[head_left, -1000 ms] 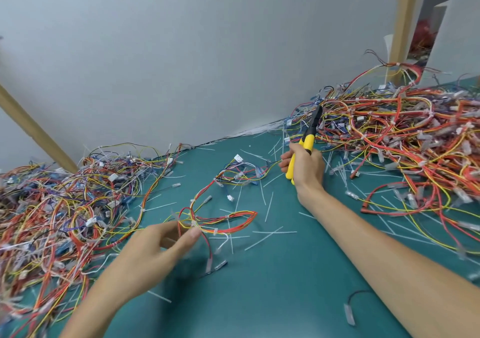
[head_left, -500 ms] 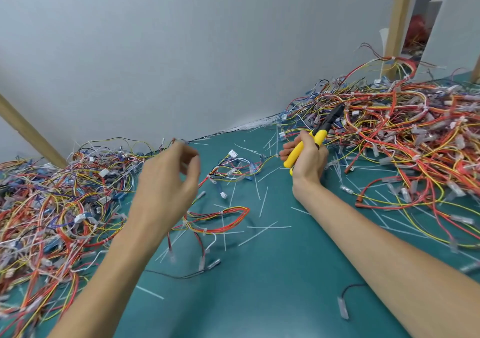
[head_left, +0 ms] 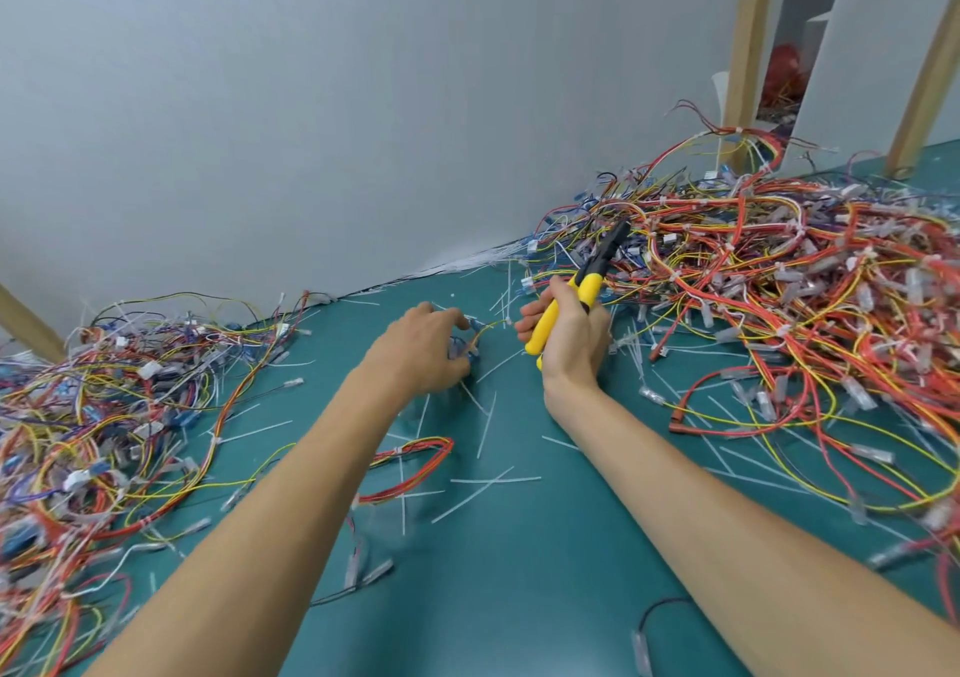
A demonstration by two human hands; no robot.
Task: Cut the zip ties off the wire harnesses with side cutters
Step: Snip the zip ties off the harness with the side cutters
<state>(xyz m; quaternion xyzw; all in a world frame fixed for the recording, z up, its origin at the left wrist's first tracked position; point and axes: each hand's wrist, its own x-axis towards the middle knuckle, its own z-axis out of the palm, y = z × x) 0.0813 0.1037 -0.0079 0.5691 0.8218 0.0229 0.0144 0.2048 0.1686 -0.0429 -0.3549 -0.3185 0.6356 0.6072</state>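
The side cutters, yellow-handled with a dark head tilted up toward the right pile, hang above the green table in our right hand, clenched round the handles. Our left hand curls its fingers over a small blue-and-yellow harness just beside them. Blur and the fingers hide whether it grasps the wires; we cannot tell.

Yellow-handled cutters, teal table, red-yellow wires
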